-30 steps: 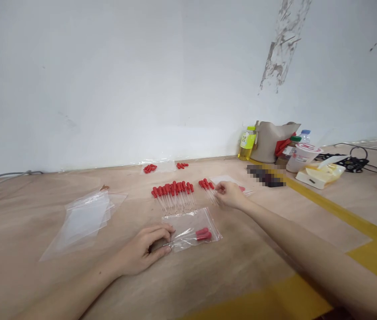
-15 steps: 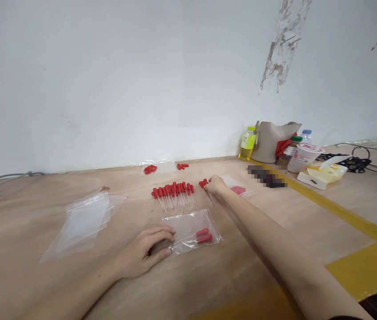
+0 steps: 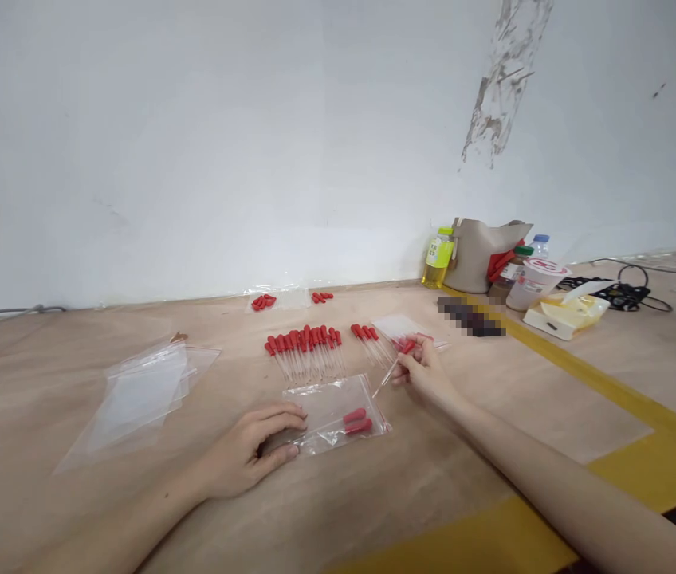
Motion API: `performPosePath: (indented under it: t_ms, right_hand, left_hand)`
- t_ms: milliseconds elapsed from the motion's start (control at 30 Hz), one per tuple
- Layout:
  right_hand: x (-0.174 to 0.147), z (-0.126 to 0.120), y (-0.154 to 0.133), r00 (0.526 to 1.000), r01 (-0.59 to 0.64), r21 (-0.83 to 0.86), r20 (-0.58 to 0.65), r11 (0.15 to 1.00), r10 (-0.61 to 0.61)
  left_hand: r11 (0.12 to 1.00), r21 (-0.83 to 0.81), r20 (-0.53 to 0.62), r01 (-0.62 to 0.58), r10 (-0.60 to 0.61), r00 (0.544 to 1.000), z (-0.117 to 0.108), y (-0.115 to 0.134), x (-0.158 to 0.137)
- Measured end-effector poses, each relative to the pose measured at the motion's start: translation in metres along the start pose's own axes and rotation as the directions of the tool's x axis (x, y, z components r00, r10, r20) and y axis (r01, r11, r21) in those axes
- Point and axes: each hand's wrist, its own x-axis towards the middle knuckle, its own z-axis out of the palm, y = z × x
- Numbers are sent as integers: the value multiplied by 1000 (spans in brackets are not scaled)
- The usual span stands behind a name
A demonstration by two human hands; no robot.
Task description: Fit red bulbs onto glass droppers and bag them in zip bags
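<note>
My right hand (image 3: 425,371) pinches a dropper (image 3: 406,348) by its red bulb, its thin clear tube slanting down to the left. Just below that tube lies a clear zip bag (image 3: 326,406) with two red-bulbed droppers (image 3: 355,421) inside. At the bag's left end rests my left hand (image 3: 260,446), fingers and thumb apart, fingertips touching its edge. Behind the bag, a row of several droppers (image 3: 305,339) lies with bulbs pointing away from me. A smaller group of droppers (image 3: 365,331) sits to its right, beside another clear bag (image 3: 394,325) partly hidden by my right hand.
Flat clear bags (image 3: 143,391) are stacked at left. Loose red bulbs (image 3: 263,302) lie near the wall, on or in clear plastic. At right stand a yellow-green bottle (image 3: 437,259), a grey-beige container (image 3: 473,255), a lidded cup (image 3: 535,285) and a tissue pack (image 3: 568,315).
My right hand has come away from the small dropper group, moving right and toward me, with one dropper in its fingers. My left hand stays at the bag's edge.
</note>
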Motion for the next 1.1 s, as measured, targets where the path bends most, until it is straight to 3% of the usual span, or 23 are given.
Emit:
performPosePath:
  t_ms: [133,267,433,567,733,833,900,967,1100]
  right_hand:
    - [-14,10,0,987,-156,176,48,972,150]
    - [-24,11,-6,949,-249,127,233,960,215]
    - [-26,5,-3,892,-81,-216,420,973,168]
    - [-26,9,0,879,75,-299,470,951,78]
    - [-30,11,-3,849,-18,-272,503,962,159]
    - [-22,5,-8,899,38,-340,422,940,116]
    - [-9,0,-12,942,167,-444,335,880,-9]
    - [7,-2,-16,948,283,-577,292,766,-130]
    - [40,9,-19,946,325,-755,250,570,-209]
  left_hand:
    - [1000,14,12,8,-9,1000,-1,0,0]
    - [999,36,36,24,-26,999,-1,-1,-1]
    - [998,39,36,46,-48,998,-2,0,-1]
    - [999,20,38,48,-49,998,-3,4,0]
    - [999,31,38,35,-36,999,-2,3,0]
    - [999,27,41,23,-24,999,-1,1,1]
    - [999,28,43,18,-19,999,-2,1,1]
    - [999,30,49,12,-14,999,-2,1,1]
    - [1000,27,73,-1,-1,997,-4,1,1]
